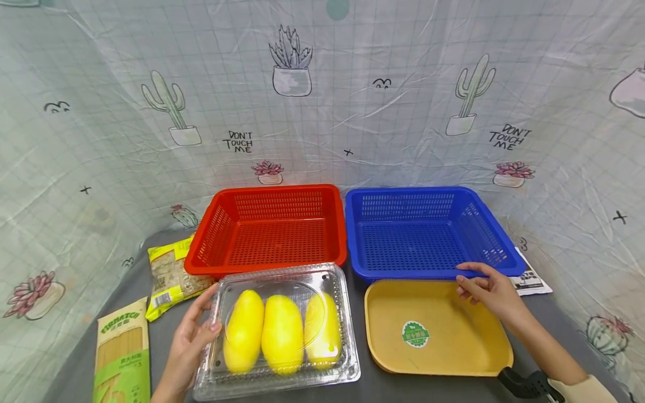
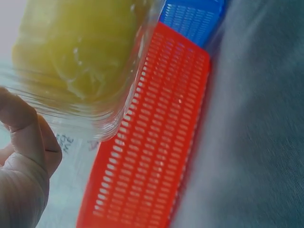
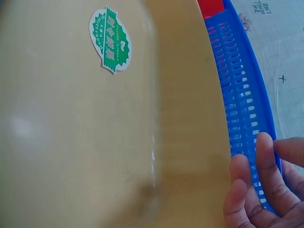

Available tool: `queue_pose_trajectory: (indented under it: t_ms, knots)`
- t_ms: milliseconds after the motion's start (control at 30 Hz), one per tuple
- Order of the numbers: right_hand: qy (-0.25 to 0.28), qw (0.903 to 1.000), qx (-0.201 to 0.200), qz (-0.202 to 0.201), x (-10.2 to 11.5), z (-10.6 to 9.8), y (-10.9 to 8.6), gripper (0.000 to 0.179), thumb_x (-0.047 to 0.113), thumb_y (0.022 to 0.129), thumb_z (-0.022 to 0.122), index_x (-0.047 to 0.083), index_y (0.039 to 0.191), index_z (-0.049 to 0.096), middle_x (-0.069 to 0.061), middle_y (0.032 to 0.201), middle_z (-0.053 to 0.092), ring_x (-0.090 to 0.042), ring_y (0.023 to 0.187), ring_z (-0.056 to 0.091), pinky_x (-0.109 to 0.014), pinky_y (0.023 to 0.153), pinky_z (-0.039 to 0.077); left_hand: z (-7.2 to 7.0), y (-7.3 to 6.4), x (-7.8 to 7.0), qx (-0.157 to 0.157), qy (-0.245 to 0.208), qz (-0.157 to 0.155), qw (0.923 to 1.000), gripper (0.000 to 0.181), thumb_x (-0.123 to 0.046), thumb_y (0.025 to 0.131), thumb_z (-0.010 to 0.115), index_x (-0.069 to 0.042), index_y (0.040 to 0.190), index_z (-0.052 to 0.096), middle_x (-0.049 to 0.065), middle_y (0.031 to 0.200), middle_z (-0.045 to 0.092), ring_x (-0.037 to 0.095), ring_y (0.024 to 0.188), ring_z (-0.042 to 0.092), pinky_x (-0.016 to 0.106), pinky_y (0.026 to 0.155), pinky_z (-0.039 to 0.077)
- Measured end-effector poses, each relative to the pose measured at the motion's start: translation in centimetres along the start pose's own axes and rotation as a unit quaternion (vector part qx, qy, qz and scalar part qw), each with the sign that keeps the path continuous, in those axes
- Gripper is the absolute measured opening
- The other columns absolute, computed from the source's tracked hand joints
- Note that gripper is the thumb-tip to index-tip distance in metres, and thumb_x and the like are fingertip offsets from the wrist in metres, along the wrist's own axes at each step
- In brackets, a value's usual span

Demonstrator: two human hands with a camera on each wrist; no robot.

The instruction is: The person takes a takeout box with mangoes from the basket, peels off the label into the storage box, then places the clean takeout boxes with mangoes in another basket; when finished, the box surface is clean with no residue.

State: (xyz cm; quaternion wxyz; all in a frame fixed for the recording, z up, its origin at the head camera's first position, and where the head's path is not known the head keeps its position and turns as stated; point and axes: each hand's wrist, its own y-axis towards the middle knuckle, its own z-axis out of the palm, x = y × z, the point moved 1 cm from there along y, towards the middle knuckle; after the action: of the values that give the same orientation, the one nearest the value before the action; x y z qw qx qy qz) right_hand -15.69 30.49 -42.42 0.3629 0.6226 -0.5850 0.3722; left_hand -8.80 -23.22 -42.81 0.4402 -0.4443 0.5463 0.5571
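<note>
A clear plastic clamshell box (image 1: 282, 386) with three yellow mangoes (image 1: 282, 330) inside is in front of the red basket (image 1: 277, 271). My left hand (image 1: 188, 338) grips its left edge, thumb on top; in the left wrist view the left hand (image 2: 26, 152) shows at the box's corner. On the right, my right hand (image 1: 491, 291) pinches the front rim of the blue basket (image 1: 433, 274) between thumb and finger. Its other fingers curl above the far edge of a yellow tray (image 1: 453, 336), which bears a green sticker. Right wrist view: the right hand (image 3: 273, 190) is at the rim.
To the left lie a yellow bag (image 1: 176, 274), partly behind the red basket, and a green spaghetti pack (image 1: 123, 352). A white packet (image 1: 531, 277) sticks out beyond the blue basket at right. Behind everything hangs a patterned cloth (image 1: 322, 129).
</note>
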Motion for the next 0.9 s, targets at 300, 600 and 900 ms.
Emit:
queue_pose_trajectory:
  t_ms: [300,600,900]
  knots:
    - [0.001,1.0000,-0.007,-0.006,-0.1,0.1,0.0,0.041,0.017,0.100,0.056,-0.009,0.131,0.045,-0.002,0.079,0.071,-0.016,0.069,0.067,-0.027,0.062,0.055,1.6,1.1,-0.1,0.042,-0.067,0.066,0.9947,0.061,0.013,0.091,0.040,-0.007,0.149,0.036,0.008,0.112,0.037,0.006,0.054,0.039,0.031,0.038,0.033]
    - [0.026,0.9996,-0.008,-0.007,-0.3,0.2,-0.1,0.033,0.020,0.100,0.057,0.000,0.125,0.051,-0.004,0.080,0.071,-0.020,0.072,0.068,-0.029,0.062,0.056,4.1,1.4,-0.4,-0.016,-0.080,0.062,0.9947,0.060,0.010,0.091,0.043,-0.010,0.147,0.040,0.009,0.114,0.038,0.004,0.066,0.049,0.018,0.052,0.045]
    - [0.022,0.9996,-0.017,-0.010,-0.5,0.3,0.0,0.031,0.015,0.100,0.056,0.000,0.126,0.051,-0.001,0.078,0.070,-0.017,0.069,0.067,-0.028,0.059,0.054,5.8,2.4,-0.5,-0.002,-0.088,0.068,0.9938,0.059,0.006,0.092,0.044,-0.011,0.147,0.041,0.010,0.113,0.039,0.006,0.076,0.051,0.018,0.062,0.047]
